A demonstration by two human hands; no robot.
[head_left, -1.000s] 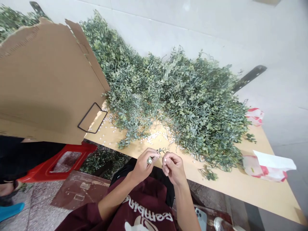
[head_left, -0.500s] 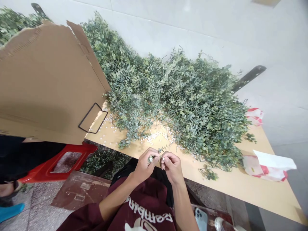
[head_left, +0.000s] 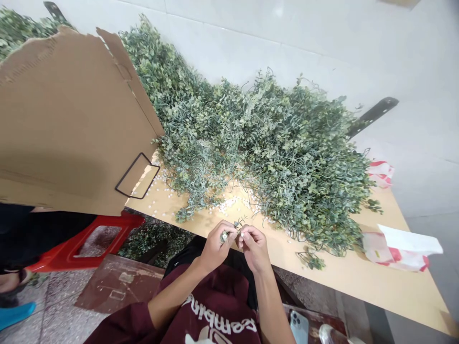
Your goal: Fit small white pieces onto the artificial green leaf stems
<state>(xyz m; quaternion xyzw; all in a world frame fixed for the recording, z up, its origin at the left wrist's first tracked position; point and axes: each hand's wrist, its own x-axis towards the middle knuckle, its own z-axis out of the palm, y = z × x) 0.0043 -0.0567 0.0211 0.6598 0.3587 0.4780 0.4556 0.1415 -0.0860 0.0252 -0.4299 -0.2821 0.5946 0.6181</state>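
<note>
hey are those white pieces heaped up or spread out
Spread out: the white pieces lie scattered over part of the table, many with gaps between.

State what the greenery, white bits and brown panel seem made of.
Greenery: probably plastic, low sheen; leaves look uniform on wiry stems.
White bits: perhaps plastic, finish unclear; pellet-like, too small to be sure.
Brown panel: cardboard, matte; its top edge is torn and ribbed.

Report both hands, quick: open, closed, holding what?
Left hand: closed, holding leafy green sprig.
Right hand: closed, fingertips pinching small white piece.
</note>
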